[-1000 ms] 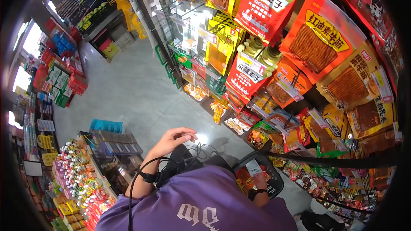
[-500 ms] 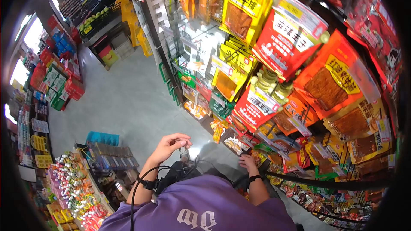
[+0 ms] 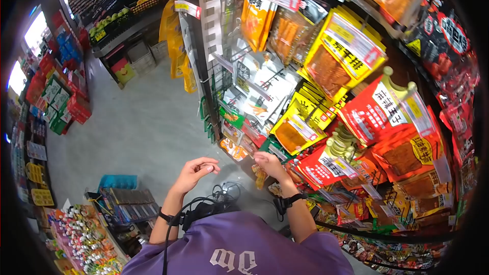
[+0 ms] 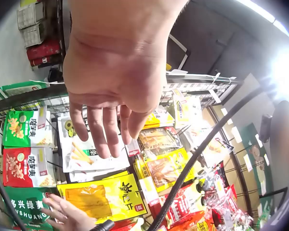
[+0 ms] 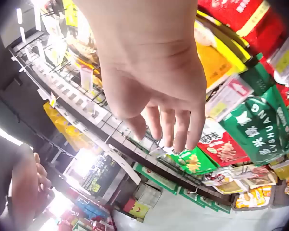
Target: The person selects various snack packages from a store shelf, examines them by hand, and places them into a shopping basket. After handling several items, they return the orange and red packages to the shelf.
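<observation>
My left hand (image 3: 196, 173) hangs in front of the body with its fingers loosely bent and nothing in them. In the left wrist view its relaxed fingers overlap white snack bags (image 4: 82, 149) hanging on the rack. The right hand (image 3: 270, 165) reaches forward beside the lower part of the snack rack, also holding nothing. Its fingers hang loosely in the right wrist view, with a green bag (image 5: 260, 127) and a red-and-white bag (image 5: 226, 151) close by. Higher up hang yellow bags (image 3: 328, 69) and red bags (image 3: 374, 112).
The tall snack rack with a dark upright post (image 3: 196, 35) fills the right side. Grey floor (image 3: 132, 127) runs ahead on the left. A low stand of colourful packets (image 3: 86, 239) is at lower left, red boxes (image 3: 79, 107) further off. Black cables (image 3: 219, 193) dangle by the legs.
The right hand has left the shopping basket and moved up and forward toward the rack. The left hand stays nearly in place. The view has swung, shifting the hanging bags down and right.
</observation>
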`<state>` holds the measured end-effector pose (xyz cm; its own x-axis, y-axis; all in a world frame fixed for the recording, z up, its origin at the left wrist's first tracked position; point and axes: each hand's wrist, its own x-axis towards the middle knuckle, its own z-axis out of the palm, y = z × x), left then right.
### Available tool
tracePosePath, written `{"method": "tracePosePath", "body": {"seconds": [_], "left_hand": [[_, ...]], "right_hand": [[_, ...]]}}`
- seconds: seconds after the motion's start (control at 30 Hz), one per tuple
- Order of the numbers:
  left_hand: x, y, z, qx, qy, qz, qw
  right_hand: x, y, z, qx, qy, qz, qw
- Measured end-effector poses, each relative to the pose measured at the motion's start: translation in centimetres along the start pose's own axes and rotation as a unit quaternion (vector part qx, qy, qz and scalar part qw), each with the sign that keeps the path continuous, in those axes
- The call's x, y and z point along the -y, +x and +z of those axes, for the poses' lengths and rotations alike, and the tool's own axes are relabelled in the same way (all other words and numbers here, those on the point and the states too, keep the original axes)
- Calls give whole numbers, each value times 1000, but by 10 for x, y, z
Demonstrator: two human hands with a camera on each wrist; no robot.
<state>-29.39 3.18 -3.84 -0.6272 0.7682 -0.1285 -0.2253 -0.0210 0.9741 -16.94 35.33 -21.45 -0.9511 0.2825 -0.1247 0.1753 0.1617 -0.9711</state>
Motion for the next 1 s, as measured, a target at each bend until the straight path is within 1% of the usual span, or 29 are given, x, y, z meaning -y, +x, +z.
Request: {"method": "tracePosePath", "body": {"seconds": [0.03,0.1,0.17,0.2,0.3,0.33,0.37,0.43,0.53,0.67,0.77,0.8,0.9,0.93,1.0], "left_hand": [[0,2,-9,-7,-1,-3,1000],[5,8,-29,-12,-18,-1,1000],[8,14,-47,-14,-28,-4,999],[7,17,-55,-13,-28,-8,999],[8,29,-77,-7,-31,-14,999],[9,33,-83,-4,-33,-15,999],[10,37,-89,3,-35,-15,999],[11,46,-100,17,-39,-14,999],[11,56,-112,36,-35,-16,999],[11,67,-123,64,-44,-15,997],[13,71,-127,74,-52,-18,996],[10,72,-127,75,-51,-16,996],[7,70,-127,72,-46,-8,996],[7,68,-129,70,-44,-6,997],[9,63,-133,59,-44,-10,997]], "right_hand": [[29,10,6,-32,26,1,999],[44,37,16,-189,-18,-53,980],[59,57,12,-286,-85,-50,953],[100,57,14,-321,-77,13,944],[88,87,11,-381,-44,-20,923],[87,94,10,-379,-25,-16,925],[80,102,10,-387,-1,-36,921],[75,114,12,-391,29,-33,919],[73,124,20,-401,49,-58,913],[75,129,26,-419,79,-38,904],[69,130,26,-405,46,-48,912],[74,130,29,-409,58,-56,909],[95,124,38,-438,99,-25,893],[84,128,39,-464,115,-28,878],[67,133,41,-453,107,-27,885]]}}
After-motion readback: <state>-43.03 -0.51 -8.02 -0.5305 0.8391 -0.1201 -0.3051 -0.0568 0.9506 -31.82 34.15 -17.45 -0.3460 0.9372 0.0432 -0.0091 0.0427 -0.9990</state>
